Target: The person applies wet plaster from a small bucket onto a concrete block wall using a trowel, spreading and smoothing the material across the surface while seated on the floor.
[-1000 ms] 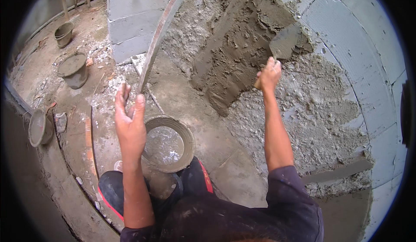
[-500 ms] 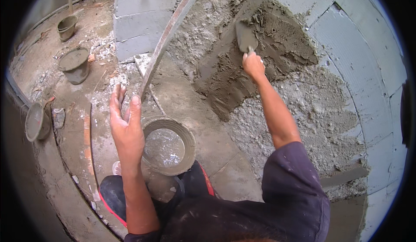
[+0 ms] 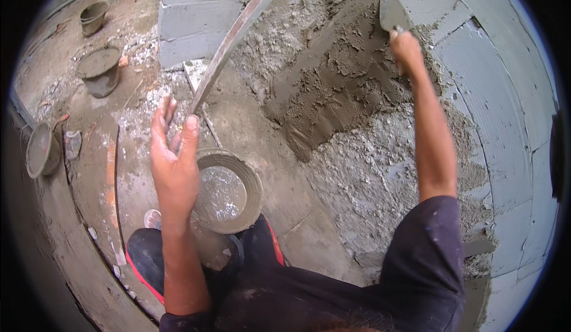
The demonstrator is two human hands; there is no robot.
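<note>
Right hand (image 3: 407, 52) is closed round the handle of a grey metal trowel with a broad rounded blade (image 3: 394, 10), handle mostly hidden in the fist. Blade's long axis runs up from the knuckles, leaning slightly left; it overlaps the upper right edge of a dark brown wet mortar patch (image 3: 339, 76), contact can't be told. Patch lies left and below that grip, its long axis slanting from upper right down to a lower left tip; right hand is much the nearer. Around it, rough grey rendered wall (image 3: 392, 165); past the wall's right side, smooth pale grey blockwork (image 3: 482, 88). Left hand (image 3: 174, 159) is well apart from the patch, gripping nothing visible, thumb and fingers spread. Long narrow grey-brown bar (image 3: 238, 30) ends at its thumb tip in view; touching or behind, can't tell. Round grey mortar-crusted bucket (image 3: 254, 195) with cloudy liquid sits just right of that wrist, by the knees. Mortar-filled grey bucket (image 3: 102, 84) stands on the floor, upper left.
</note>
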